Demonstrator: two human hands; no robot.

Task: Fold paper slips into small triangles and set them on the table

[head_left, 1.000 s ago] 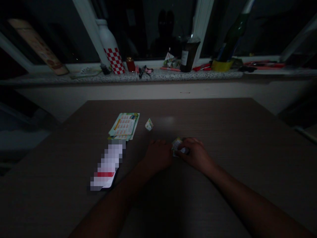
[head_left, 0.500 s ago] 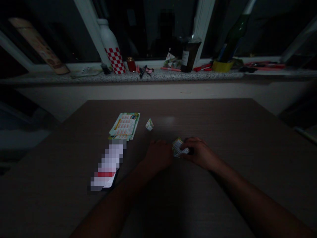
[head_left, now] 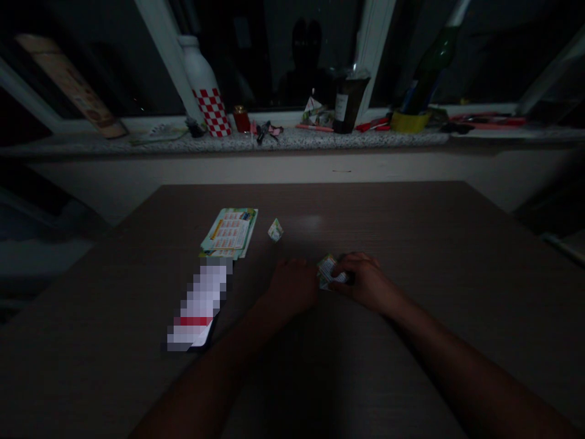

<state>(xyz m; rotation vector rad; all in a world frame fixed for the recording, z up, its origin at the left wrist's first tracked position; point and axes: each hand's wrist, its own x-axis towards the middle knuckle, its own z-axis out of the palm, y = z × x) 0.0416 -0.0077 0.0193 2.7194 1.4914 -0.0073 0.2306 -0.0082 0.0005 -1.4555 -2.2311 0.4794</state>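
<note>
The scene is very dim. Both my hands rest on the brown table [head_left: 411,219] and meet over a small folded piece of printed paper [head_left: 326,270]. My left hand [head_left: 294,285] is curled, knuckles up, its fingers against the paper's left side. My right hand [head_left: 364,281] has its fingers pressed on the paper's right part, pinning it to the table. A second small folded paper [head_left: 275,230] stands alone a little farther away. A stack of printed paper sheets [head_left: 230,232] lies to the left of it.
A blurred flat object [head_left: 197,305] lies near my left forearm. The stone windowsill [head_left: 137,143] behind the table holds a white bottle with red checks [head_left: 205,85], a dark bottle [head_left: 347,97], a green bottle [head_left: 429,64], a yellow tape roll [head_left: 408,121] and small clutter.
My right hand's fingers have shifted slightly on the folded paper, pressing it a bit lower. My left hand has stayed in place.
</note>
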